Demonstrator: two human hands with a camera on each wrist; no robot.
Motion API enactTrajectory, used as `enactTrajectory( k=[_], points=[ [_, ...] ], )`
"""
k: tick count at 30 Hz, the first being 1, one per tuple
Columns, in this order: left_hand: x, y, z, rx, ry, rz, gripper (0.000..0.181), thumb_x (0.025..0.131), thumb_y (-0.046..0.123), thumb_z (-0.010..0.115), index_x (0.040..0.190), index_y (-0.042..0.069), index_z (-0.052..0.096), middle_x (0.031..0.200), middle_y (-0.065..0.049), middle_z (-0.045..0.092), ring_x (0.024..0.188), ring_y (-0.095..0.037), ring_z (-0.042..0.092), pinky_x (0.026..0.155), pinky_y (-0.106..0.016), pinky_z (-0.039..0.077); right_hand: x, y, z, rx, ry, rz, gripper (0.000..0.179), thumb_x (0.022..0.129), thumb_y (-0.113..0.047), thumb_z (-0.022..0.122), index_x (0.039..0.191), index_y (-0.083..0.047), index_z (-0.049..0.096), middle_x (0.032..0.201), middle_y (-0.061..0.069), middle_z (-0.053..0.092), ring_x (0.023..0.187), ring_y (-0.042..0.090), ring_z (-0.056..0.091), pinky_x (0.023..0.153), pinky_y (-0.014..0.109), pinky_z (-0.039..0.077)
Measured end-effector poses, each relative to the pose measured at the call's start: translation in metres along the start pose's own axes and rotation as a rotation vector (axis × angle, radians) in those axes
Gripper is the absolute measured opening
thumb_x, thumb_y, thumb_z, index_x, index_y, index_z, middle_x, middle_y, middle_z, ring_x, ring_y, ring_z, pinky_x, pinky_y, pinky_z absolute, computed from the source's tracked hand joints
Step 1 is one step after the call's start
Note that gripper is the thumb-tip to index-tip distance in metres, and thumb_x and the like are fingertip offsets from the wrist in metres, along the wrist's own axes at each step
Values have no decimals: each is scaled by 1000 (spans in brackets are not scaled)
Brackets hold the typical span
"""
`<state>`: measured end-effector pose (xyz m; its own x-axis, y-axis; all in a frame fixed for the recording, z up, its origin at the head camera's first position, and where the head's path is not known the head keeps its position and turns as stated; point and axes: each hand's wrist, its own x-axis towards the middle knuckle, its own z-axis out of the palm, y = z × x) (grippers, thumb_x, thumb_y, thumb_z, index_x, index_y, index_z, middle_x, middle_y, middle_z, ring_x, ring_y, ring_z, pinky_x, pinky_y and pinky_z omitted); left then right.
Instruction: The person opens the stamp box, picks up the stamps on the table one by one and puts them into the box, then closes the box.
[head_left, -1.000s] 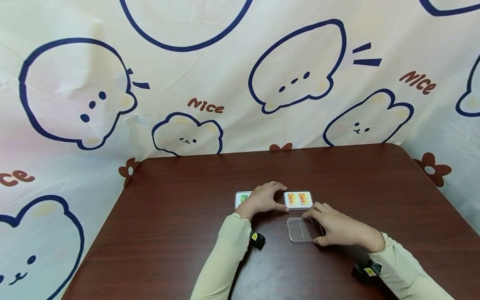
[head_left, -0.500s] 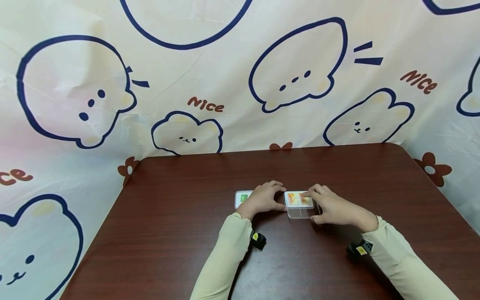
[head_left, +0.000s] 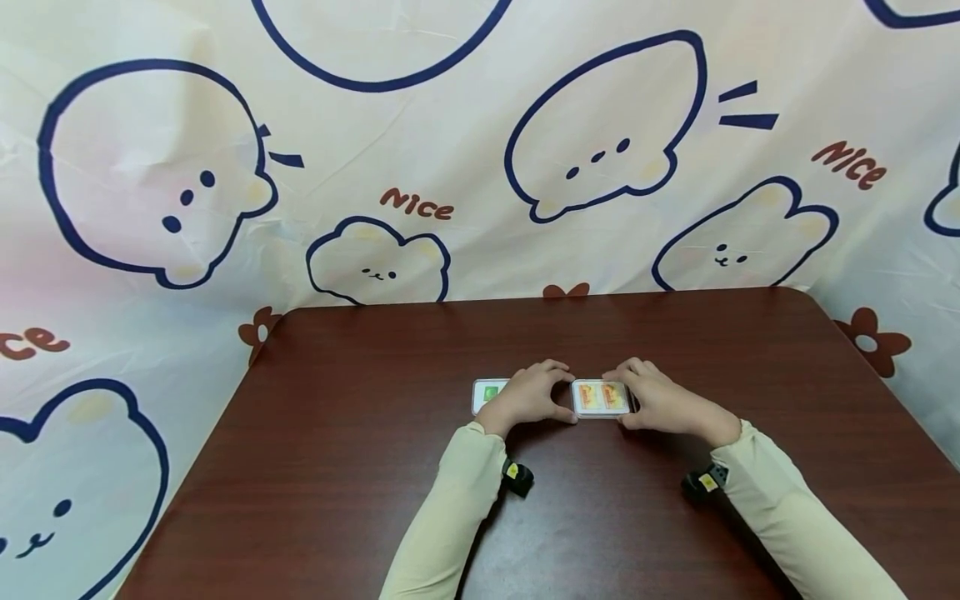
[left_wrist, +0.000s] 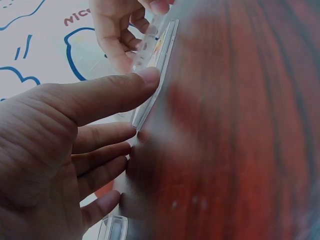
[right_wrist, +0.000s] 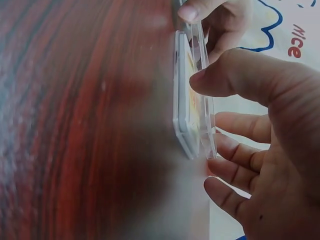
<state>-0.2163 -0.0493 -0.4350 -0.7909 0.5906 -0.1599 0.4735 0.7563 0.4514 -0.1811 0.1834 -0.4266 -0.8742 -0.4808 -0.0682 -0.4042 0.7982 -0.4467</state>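
A flat white case [head_left: 601,398] with two orange-yellow pictures lies on the table between the hands. My left hand [head_left: 527,398] grips its left end, thumb at the near corner and fingers at the far one. My right hand [head_left: 663,404] holds a clear plastic lid [right_wrist: 207,142] by its right end, thumb on the near edge and fingers on the far edge. The right wrist view has the lid just over the case, with a narrow gap between them. Behind my left hand, partly hidden, lies another white case [head_left: 489,393] with a green picture.
The dark red-brown table [head_left: 360,450] carries the cases. A pale curtain [head_left: 465,150] printed with cartoon animals hangs behind and at both sides. Black wrist cameras [head_left: 517,477] sit under both cuffs.
My right hand has carried the clear lid away from me, from the near side of the orange-pictured case to above it. My left hand has stayed at the case's left end.
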Motion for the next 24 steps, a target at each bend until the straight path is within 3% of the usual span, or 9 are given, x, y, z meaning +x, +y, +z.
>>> enactTrajectory(
  k=[24],
  points=[
    [0, 1, -1, 34, 8, 5, 63, 85, 44, 71, 139, 18, 53, 149, 1, 44, 139, -19, 41, 113, -43, 33, 4, 4, 5, 37, -11, 20, 48, 82, -13, 69, 128, -6, 56, 128, 20, 47, 115, 35, 43, 92, 54, 43]
  ],
)
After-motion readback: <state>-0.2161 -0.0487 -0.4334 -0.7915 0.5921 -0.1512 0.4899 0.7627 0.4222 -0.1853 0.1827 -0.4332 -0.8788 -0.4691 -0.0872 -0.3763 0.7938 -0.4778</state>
